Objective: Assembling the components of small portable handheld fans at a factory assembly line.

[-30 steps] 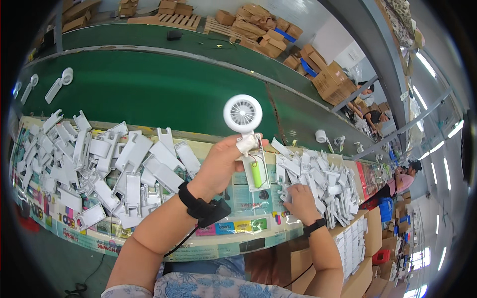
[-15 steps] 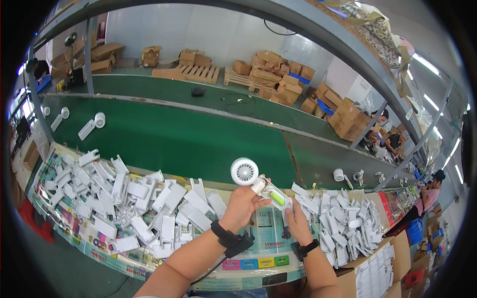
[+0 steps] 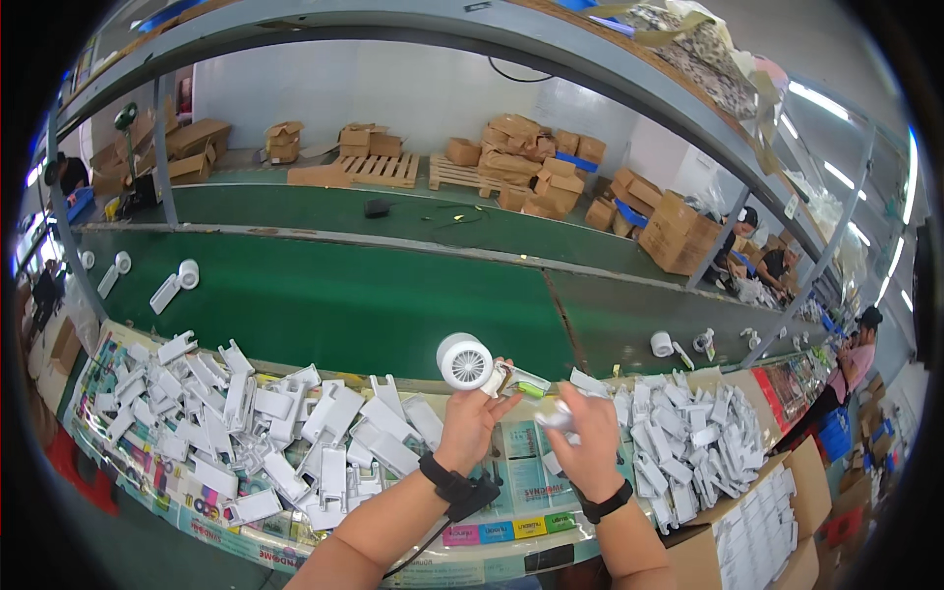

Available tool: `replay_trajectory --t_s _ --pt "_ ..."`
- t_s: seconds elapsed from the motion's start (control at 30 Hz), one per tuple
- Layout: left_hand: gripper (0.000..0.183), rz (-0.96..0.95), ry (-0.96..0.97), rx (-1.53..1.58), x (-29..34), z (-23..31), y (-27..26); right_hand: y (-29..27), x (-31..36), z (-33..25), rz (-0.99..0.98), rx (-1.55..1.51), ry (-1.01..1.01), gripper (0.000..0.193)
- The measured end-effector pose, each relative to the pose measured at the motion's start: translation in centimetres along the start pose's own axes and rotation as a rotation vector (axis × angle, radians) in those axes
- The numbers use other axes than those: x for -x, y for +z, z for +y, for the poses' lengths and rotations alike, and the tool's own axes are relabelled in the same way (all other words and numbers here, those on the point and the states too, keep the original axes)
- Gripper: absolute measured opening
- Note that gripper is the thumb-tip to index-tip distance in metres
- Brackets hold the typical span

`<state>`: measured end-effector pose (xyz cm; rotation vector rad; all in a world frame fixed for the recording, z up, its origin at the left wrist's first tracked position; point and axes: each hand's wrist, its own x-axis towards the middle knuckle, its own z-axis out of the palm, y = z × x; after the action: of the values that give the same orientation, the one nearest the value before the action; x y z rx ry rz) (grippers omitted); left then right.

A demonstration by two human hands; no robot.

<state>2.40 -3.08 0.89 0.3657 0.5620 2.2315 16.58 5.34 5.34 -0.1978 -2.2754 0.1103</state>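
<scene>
My left hand (image 3: 468, 430) is closed round the neck of a white handheld fan (image 3: 465, 362). Its round grille tilts up toward me, and its handle lies opened to the right, showing a green battery (image 3: 531, 389) inside. Just right of the handle, my right hand (image 3: 587, 440) is closed on a white plastic piece (image 3: 557, 421), blurred by motion and partly covered by the fingers. A heap of white handle shells (image 3: 331, 413) spreads to the left of my hands. To the right lies another pile of narrower white plastic parts (image 3: 678, 433).
Beyond the worktable runs a green conveyor belt (image 3: 364, 315) carrying a few fans (image 3: 175, 285). An open carton (image 3: 752, 531) of white parts stands at the lower right. A metal frame (image 3: 393, 34) crosses overhead. People (image 3: 854, 364) work farther along the right.
My right hand has come away from the fan handle's end and now holds a white piece, fingers curled. The fan has shifted slightly left in the picture, its head turned. The view has tilted a little.
</scene>
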Motion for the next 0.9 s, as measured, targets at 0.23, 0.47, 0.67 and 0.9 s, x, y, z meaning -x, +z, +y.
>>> replay_trajectory --t_s 0.23,0.47,0.67,0.9 --pt "0.033 -0.072 0.083 0.015 0.9 -0.9 0.4 0.8 -3.7 -3.7 -0.114 0.131 -0.035 0.058" --pt "0.037 -0.092 0.200 -0.061 1.6 -0.9 1.2 0.9 -4.7 -4.1 -0.134 0.070 -0.031 0.058" --pt "0.032 0.018 0.280 -0.342 1.2 1.2 1.0 1.4 -4.5 -4.1 -0.056 -0.071 0.046 0.050" --pt "0.029 0.015 0.363 -0.061 1.3 2.7 2.3 1.9 -2.5 -2.5 -0.170 -0.819 0.654 0.039"
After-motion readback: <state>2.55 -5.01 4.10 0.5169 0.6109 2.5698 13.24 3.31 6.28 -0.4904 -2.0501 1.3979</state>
